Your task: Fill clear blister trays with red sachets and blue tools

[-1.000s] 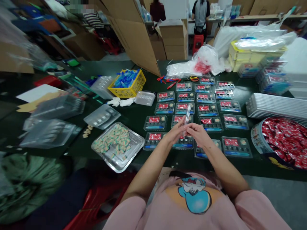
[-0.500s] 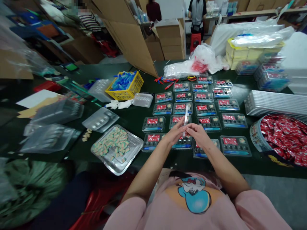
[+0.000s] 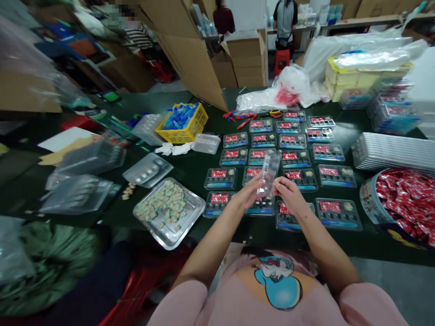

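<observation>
Above the rows of filled packs, a clear moulded plastic tray [image 3: 271, 164] is held upright and tilted. My left hand [image 3: 249, 194] grips its lower left side, fingers wrapped behind it. The fingers of my right hand [image 3: 288, 192] are pinched together at the tray's lower right edge. Below both hands lie clear plastic packs, each with a red sachet, a blue pen and a small pale block; one such pack [image 3: 338, 213] is right of my right hand. Part of the packs directly underneath is hidden by my hands.
To the left, a metal tray [image 3: 193, 203] holds pale green-edged pieces. Behind it stands a yellow basket [image 3: 200, 118] of blue pens. A round tub [image 3: 369, 199] of red sachets is at right, near stacked clear trays [image 3: 394, 151]. Scissors [image 3: 275, 113] lie farther back.
The clear plastic tray has turned from edge-on to show its broad face. My right hand has shifted slightly right, apart from my left hand. The whole view has shifted slightly.
</observation>
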`<act>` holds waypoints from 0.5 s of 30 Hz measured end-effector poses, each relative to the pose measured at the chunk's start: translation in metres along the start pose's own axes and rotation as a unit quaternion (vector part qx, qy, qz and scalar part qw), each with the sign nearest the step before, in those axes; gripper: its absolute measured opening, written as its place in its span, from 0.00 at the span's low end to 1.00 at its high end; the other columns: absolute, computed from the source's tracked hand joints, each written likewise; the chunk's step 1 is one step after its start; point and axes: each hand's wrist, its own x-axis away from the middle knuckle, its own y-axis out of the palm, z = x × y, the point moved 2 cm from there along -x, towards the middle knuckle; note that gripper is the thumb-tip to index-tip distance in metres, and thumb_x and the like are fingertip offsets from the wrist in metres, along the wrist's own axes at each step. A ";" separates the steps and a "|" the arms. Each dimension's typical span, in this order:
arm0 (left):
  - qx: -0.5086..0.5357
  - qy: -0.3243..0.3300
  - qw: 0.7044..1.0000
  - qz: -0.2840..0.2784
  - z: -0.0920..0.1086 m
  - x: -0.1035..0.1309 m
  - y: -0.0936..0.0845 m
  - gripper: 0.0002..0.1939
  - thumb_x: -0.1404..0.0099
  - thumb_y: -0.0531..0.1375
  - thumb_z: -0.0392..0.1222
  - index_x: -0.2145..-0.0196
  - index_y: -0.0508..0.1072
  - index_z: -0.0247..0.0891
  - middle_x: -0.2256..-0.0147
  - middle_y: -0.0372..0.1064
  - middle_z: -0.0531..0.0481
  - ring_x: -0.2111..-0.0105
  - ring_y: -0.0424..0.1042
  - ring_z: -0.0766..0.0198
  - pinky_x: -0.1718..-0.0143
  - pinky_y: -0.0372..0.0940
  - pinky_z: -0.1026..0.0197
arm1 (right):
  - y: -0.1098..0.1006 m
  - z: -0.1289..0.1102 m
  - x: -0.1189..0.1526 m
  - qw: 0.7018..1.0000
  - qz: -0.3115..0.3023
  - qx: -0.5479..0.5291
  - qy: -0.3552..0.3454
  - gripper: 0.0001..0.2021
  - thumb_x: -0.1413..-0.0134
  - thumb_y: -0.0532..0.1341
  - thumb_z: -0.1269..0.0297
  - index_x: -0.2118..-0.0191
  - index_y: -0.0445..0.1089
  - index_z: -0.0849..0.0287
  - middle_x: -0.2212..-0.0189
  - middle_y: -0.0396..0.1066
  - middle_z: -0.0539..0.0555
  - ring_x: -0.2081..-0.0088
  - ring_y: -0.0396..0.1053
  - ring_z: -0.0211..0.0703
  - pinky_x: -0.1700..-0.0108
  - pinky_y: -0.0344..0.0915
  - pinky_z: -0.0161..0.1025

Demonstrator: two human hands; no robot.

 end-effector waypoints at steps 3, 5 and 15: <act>-0.039 0.001 0.998 0.054 -0.006 -0.005 0.002 0.41 0.49 0.70 0.45 0.39 0.64 0.43 0.45 0.67 0.43 0.50 0.70 0.53 0.50 0.64 0.54 | -0.006 0.005 0.001 1.000 0.001 0.018 0.007 0.11 0.45 0.64 0.55 0.70 0.68 0.56 0.75 0.65 0.47 0.71 0.63 0.36 0.66 0.61 0.35; -0.061 0.008 0.994 0.086 -0.012 -0.011 0.005 0.47 0.50 0.71 0.43 0.35 0.59 0.41 0.43 0.66 0.41 0.47 0.68 0.52 0.47 0.62 0.54 | -0.008 0.009 0.000 0.999 0.005 0.034 0.007 0.10 0.43 0.62 0.54 0.68 0.68 0.55 0.74 0.66 0.47 0.71 0.63 0.37 0.65 0.61 0.35; -0.298 0.095 0.948 0.061 0.038 -0.059 -0.054 0.51 0.46 0.68 0.52 0.31 0.49 0.45 0.37 0.58 0.41 0.38 0.60 0.47 0.38 0.53 0.47 | -0.041 0.016 -0.020 0.995 0.098 0.002 0.024 0.12 0.47 0.66 0.53 0.70 0.69 0.56 0.70 0.69 0.48 0.67 0.66 0.37 0.61 0.61 0.35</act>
